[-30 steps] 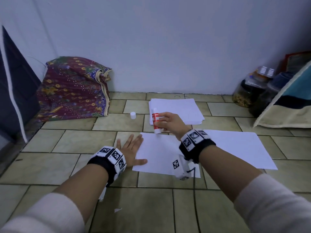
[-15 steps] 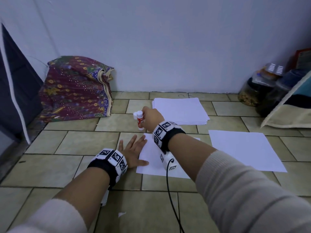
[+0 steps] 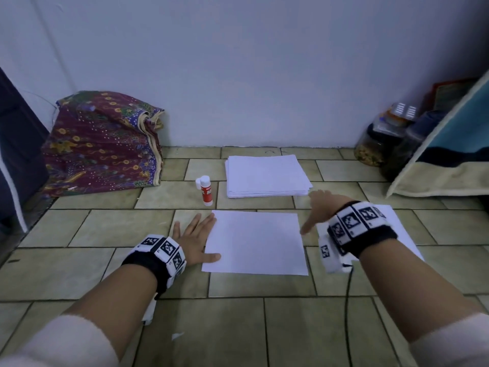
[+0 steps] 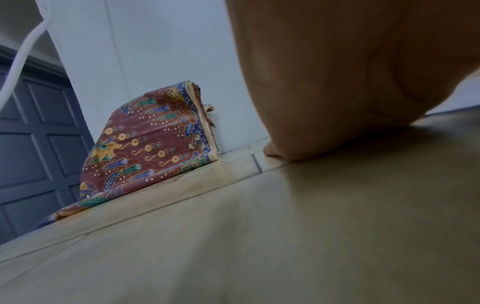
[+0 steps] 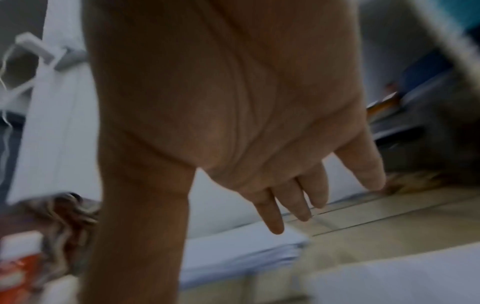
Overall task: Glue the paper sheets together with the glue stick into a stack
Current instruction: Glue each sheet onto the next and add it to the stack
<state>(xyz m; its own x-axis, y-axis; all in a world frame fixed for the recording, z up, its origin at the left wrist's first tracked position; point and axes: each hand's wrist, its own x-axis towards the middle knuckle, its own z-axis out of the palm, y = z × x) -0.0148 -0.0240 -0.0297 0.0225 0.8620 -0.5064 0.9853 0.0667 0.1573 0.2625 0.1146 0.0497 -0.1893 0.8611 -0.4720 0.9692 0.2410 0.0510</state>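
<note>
The glue stick (image 3: 206, 191) is now standing upright on the floor tiles (image 3: 291, 327), left of the far paper pile (image 3: 266, 176) and just beyond the near sheet (image 3: 255, 243); a second ago the right hand (image 3: 321, 207) was carrying it. That hand is now released, fingers straight and holding nothing, and is travelling right, hovering between the near sheet and a second loose sheet (image 3: 391, 215) lying partly under the wrist. In the right wrist view it is blurring with motion, fingers (image 5: 298, 197) spread above the floor.

The left hand (image 3: 197, 241) is staying where it was, flat and relaxed, its thumb pressing the near sheet's left edge; nothing is grasped.

Judgement: gluing of the near sheet is apparently finished for now, and the right hand is probably going for the loose sheet to lay on top.

The white cap (image 3: 198, 183) is sitting on the floor touching the stick, so the glue is uncapped.

Writing: white lettering is showing on the stick's red label, too small to read. The wristbands are carrying black-and-white square markers only.
</note>
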